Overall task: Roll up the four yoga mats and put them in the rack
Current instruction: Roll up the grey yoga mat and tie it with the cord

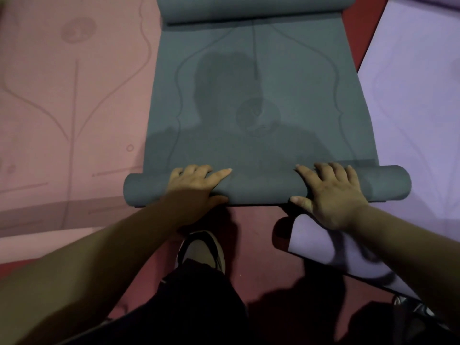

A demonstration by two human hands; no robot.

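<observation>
Red flooring (pixel 251 235) was seen beneath three mats laid side by side. A grey mat (pixel 261 95) was spread in the middle, with a pink mat (pixel 74 95) just beside it on the left and a lilac mat (pixel 410 95) on the right. The grey mat's near end had been wound into a low roll (pixel 261 189) lying across the view. Its far end (pixel 249 8) was curled over at the top edge, and the stretch between lay flat on the floor.

The left hand (pixel 196 188) was placed on the roll left of centre. Its outer fingers were bent over the far side, the forefinger was stretched along the top and the thumb was tucked against the near edge, so the roll was gripped. The right hand (pixel 331 192) was laid right of centre, its fingers fanned and nearly straight across the top, the thumb reaching along the near edge. The roll was pressed rather than clasped by it.

Below the right forearm a curled lilac mat end (pixel 321 242) was seen; whether it belonged to the lilac mat could not be told. A pale shoe (pixel 201 250) and dark trousers (pixel 199 307) were seen between the arms.
</observation>
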